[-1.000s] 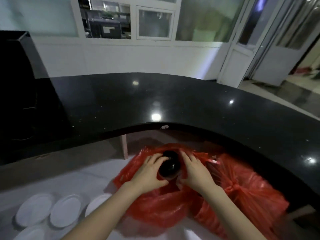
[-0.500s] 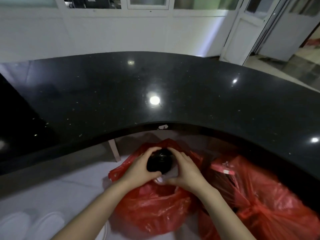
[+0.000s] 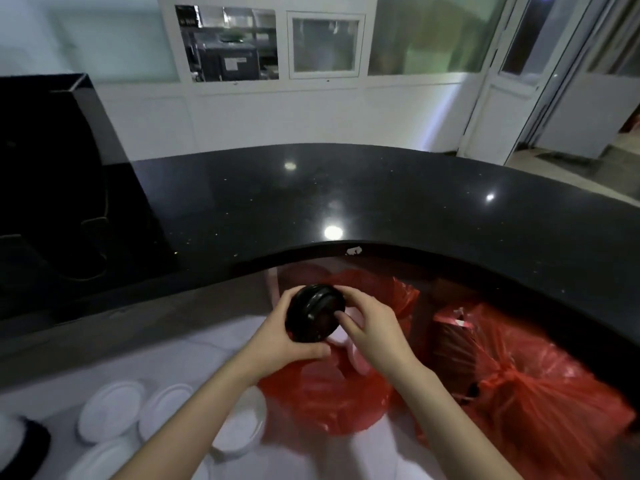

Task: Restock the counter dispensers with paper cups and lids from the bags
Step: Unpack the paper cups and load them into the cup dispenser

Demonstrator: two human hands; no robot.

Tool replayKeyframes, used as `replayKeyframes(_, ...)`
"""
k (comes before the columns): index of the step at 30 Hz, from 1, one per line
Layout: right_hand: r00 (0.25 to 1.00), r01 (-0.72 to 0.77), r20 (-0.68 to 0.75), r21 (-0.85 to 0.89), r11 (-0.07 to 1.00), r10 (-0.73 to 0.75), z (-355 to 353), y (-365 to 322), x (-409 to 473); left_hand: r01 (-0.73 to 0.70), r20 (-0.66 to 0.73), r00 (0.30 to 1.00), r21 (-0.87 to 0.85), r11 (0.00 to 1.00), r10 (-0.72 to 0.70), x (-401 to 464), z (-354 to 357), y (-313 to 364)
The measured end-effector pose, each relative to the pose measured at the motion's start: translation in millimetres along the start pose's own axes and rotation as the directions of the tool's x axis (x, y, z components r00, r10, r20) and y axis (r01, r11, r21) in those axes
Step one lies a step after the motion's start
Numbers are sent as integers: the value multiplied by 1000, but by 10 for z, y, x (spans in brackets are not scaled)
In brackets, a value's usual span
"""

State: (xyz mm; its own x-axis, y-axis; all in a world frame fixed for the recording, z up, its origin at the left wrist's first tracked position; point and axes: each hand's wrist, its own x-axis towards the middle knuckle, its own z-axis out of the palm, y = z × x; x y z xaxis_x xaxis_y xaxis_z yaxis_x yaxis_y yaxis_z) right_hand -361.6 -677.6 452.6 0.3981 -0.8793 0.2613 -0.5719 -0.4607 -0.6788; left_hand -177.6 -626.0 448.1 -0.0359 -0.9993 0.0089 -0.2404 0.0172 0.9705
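Head: lid stack (image 3: 314, 312) tilted up-left.

A café or canteen service area: curved black stone counter (image 3: 381, 202), kitchen hatch windows (image 3: 277, 43) behind.
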Motion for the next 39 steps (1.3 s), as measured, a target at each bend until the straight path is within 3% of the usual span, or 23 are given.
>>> replayKeyframes(3, 1000, 9, 6, 88, 996, -10, 87, -238, -141, 120, 41, 993, -223, 967, -114, -312, -112, -5)
replayKeyframes(5, 996, 70, 55, 105, 992, -76, 181, -397, -253, 227, 48, 972, -425, 876, -229, -517, -176, -38)
replayKeyframes(8, 979, 157, 121, 89, 984, -167, 380, -614, -393, 296, 17, 936, -581, 758, -352, -846, -301, -91)
replayKeyframes(14, 981, 117, 136, 176, 977, -142, 894, -1130, -602, 376, -14, 809, -757, 534, -588, -1511, -696, -200)
replayKeyframes(20, 993, 40, 98, 279, 959, -70, 1475, -1668, -883, 297, -59, 762, -854, 428, -645, -2104, -1146, -466)
replayKeyframes(26, 998, -38, 68, 421, 906, 10, 1757, -2064, -996, 315, -53, 722, -863, 395, -690, -2477, -1436, -718)
replayKeyframes(29, 991, 132, -10, 163, 978, -132, 1891, -2134, -1090, 328, -66, 737, -835, 441, -673, -2581, -1459, -791)
replayKeyframes(31, 961, 271, 47, 10, 962, -271, 2020, -2160, -1228, 327, -34, 777, -831, 450, -628, -2642, -1473, -830)
replayKeyframes(34, 912, 400, 170, -161, 902, -374, 2180, -2137, -1466, 322, 20, 787, -866, 382, -617, -2742, -1516, -861)
replayKeyframes(36, 900, 420, 218, -194, 887, -379, 2237, -2093, -1609, 355, 17, 784, -831, 427, -620, -2836, -1536, -901)
replayKeyframes(39, 899, 361, 307, -119, 925, -312, 2333, -2079, -1840, 393, -72, 781, -715, 578, -620, -3042, -1535, -1078)
